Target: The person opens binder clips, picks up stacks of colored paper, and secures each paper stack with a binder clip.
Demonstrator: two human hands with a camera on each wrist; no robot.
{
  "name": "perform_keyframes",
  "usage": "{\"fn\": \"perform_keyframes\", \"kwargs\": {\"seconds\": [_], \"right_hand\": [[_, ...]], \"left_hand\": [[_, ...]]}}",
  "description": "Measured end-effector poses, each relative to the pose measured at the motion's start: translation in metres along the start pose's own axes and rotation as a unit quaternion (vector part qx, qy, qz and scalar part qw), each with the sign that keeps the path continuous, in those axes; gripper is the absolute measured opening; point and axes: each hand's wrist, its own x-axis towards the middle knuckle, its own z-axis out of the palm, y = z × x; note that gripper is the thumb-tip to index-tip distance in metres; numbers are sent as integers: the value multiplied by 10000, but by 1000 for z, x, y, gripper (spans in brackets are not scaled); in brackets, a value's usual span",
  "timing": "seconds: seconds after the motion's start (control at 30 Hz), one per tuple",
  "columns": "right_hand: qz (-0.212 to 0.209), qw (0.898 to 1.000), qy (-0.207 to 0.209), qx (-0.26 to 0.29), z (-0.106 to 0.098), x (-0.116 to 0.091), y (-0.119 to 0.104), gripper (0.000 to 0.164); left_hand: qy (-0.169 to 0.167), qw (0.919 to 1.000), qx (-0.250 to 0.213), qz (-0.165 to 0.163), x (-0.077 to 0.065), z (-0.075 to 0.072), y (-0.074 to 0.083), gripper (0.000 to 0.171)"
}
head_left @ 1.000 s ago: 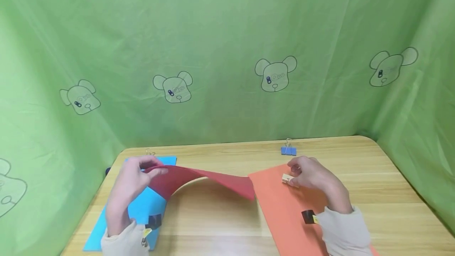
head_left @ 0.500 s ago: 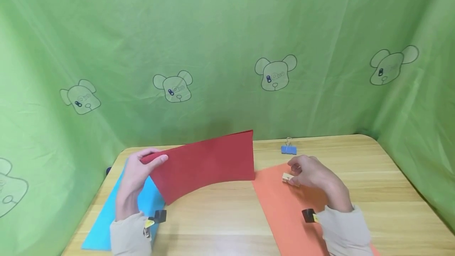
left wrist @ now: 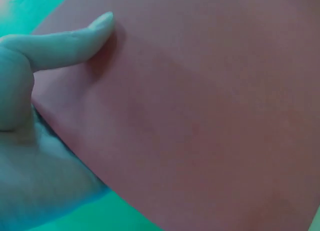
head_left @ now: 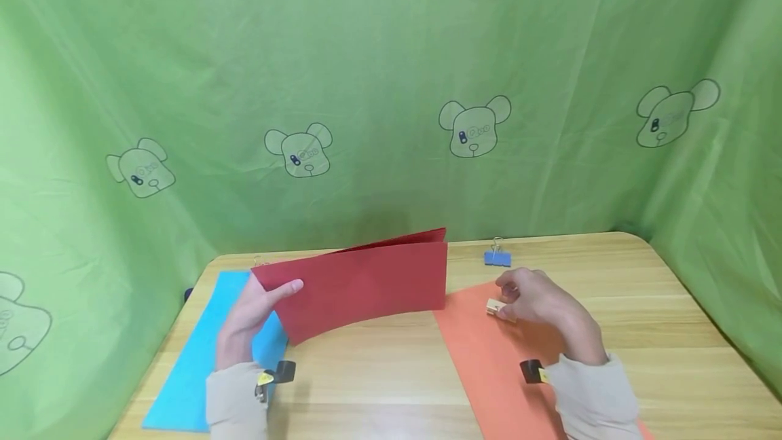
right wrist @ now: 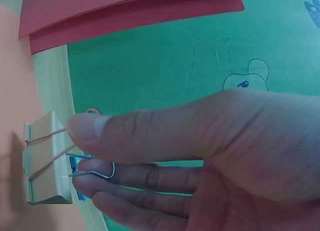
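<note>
My left hand (head_left: 250, 314) holds red paper (head_left: 373, 284) by its left end, the thumb lying across the near face and the fingers hidden behind. The paper stands on edge above the table, bowed a little, and two layers part along its top right. In the left wrist view the red paper (left wrist: 200, 116) fills most of the frame beside the thumb. My right hand (head_left: 540, 301) pinches a cream binder clip (right wrist: 50, 163) by its wire handles, close over an orange sheet (head_left: 489, 365). The clip's mouth points left, toward the red paper.
Blue paper (head_left: 189, 372) lies at the left under the left forearm, with a clip's wire handle (head_left: 259, 261) at its far end. A blue binder clip (head_left: 497, 259) stands near the back edge of the wooden table (head_left: 672, 331). A green curtain (head_left: 379, 87) encloses the back and sides.
My left hand has swung the red paper from drooping nearly flat to standing on edge, then shifted slightly right; its layers have parted at the top. My right hand with the clip stays put.
</note>
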Motion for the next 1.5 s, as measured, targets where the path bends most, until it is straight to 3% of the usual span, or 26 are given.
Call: {"fn": "perform_keyframes", "kwargs": {"seconds": [0.17,0.33,0.43,0.67,0.77,0.87,1.0,1.27,1.4,1.5], "right_hand": [[16,10000,27,31,0,0,0,55],[10,10000,52,36,1,0,-1,55],[10,10000,47,18,2,-1,-1,55],[-62,10000,33,-13,1,-1,-1,54],[-70,10000,37,15,1,-1,-1,54],[-66,10000,26,37,2,-1,-1,53],[-52,10000,10,4,2,-1,-1,54],[-69,10000,26,20,1,-1,-1,54],[-116,9999,47,7,1,-1,0,53],[-134,9999,63,-16,1,-1,0,53]], "left_hand": [[89,9996,-209,-170,7,7,-11,46],[535,9982,-233,-132,12,15,-17,38],[641,9974,-321,-110,14,19,-19,35],[457,9981,-403,-130,17,20,-30,54],[495,9979,-362,-220,18,21,-32,52],[759,9960,-427,-210,19,23,-28,45],[1305,9902,-493,35,19,27,-17,37],[2171,9758,224,155,22,43,-2,31],[2411,9697,362,144,25,54,-3,32],[2400,9696,461,123,26,57,-6,33]]}}
